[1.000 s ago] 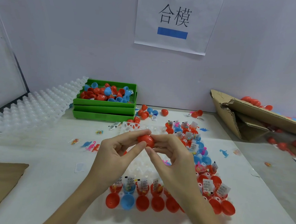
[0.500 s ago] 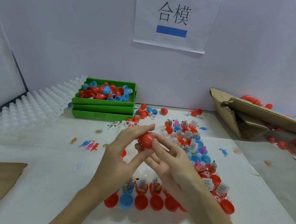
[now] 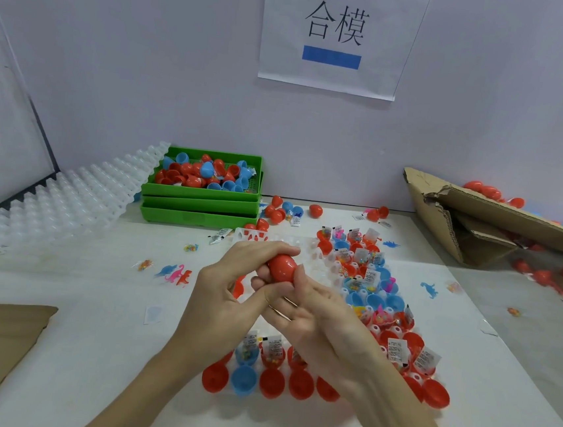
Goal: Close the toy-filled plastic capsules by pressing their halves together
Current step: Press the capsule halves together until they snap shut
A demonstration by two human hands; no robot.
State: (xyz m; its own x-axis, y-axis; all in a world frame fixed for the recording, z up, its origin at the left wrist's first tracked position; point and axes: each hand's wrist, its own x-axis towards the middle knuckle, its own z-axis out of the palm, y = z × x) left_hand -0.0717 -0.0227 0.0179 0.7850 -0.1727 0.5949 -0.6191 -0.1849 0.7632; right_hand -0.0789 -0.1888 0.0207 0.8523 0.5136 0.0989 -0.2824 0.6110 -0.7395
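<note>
The red capsule [image 3: 282, 268] sits between my two hands, held up over the white tray [image 3: 308, 247] in the middle of the desk [image 3: 99, 302]. My left hand [image 3: 231, 287] curls over it from the top and left, fingers wrapped across its upper end. My right hand [image 3: 312, 311] cups it from below and the right, thumb pressed on its side, so both hands are clamped on the capsule. I can't tell whether its seam is fully shut, since my fingers cover most of it.

Under my hands the tray holds rows of open halves [image 3: 270, 382], red and blue, many with small packeted toys [image 3: 397, 350] and paper slips standing in them. The front row lies nearest me, the rest runs back to the right.

Left of my hands a few tiny toy dinosaurs [image 3: 178, 275] lie loose on the desk, and another blue one [image 3: 429, 289] lies to the right. Further back stand stacked green trays [image 3: 200, 205], the top one full of red and blue shells. Empty white trays [image 3: 64, 202] lean at the far left. A torn cardboard box [image 3: 471, 224] lies at the far right. A paper sign [image 3: 335, 32] hangs on the wall
</note>
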